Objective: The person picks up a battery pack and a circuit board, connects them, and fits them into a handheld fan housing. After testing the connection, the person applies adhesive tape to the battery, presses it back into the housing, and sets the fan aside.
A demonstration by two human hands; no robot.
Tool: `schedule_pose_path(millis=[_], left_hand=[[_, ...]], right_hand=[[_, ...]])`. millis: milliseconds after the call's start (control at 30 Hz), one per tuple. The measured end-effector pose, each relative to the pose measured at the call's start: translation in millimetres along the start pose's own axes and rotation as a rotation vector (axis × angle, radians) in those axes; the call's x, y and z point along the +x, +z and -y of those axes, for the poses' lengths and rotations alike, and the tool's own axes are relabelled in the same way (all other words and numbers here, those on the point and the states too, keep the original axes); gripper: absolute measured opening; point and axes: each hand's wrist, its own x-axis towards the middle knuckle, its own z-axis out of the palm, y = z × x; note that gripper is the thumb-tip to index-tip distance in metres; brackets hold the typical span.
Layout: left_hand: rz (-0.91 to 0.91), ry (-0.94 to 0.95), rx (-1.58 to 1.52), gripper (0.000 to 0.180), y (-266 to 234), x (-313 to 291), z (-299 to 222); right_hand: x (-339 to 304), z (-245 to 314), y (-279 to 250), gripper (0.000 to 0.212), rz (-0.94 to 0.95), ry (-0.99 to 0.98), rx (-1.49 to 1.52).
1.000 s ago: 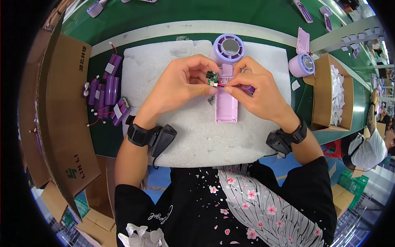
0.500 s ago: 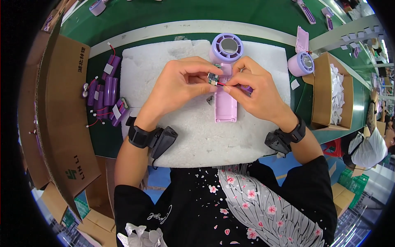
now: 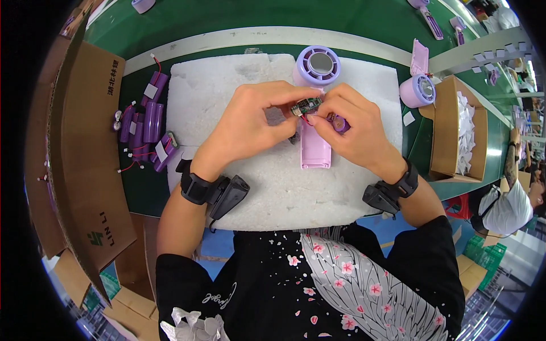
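Observation:
My left hand (image 3: 254, 113) pinches a small green circuit board (image 3: 307, 106) between thumb and fingers. My right hand (image 3: 354, 122) is closed on a purple battery cell (image 3: 340, 124), its end showing under the fingers; its thumb and forefinger meet near the red wire (image 3: 306, 120) at the board. Below both hands lies the open pink handle (image 3: 315, 150) of a small fan, its upper part hidden by the fingers. The fan's round lilac head (image 3: 317, 66) rests just beyond, on a white foam pad (image 3: 227, 74).
Several wired purple battery cells (image 3: 152, 122) lie left of the pad, beside a tall cardboard box (image 3: 85, 148). On the right are another lilac fan (image 3: 417, 91) and a cardboard box (image 3: 445, 131) of white pieces. A green belt (image 3: 239, 14) runs along the far side.
The circuit board has turned and moved slightly right, now lying more level between my hands. My right hand has rolled a little, and the battery cell's end shows more.

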Motion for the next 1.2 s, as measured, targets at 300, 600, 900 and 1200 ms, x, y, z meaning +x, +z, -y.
schedule_pose_path(millis=[300,600,900,1200], left_hand=[[-0.1,-0.041,-0.124,0.031,6.1,-0.5,7.5],[-0.131,-0.078,-0.125,0.029,7.1,-1.1,11.5],[-0.21,-0.058,-0.012,0.025,12.4,-0.8,14.2],[-0.271,0.018,-0.164,0.028,23.4,1.4,25.2]], right_hand=[[1.4,2.2,4.3,0.03,-0.143,-0.021,-0.057],[3.1,4.3,3.0,0.036,-0.132,0.099,-0.037],[3.5,2.6,3.9,0.032,-0.153,0.063,-0.052],[5.3,5.3,2.6,0.025,-0.157,0.171,0.021]])
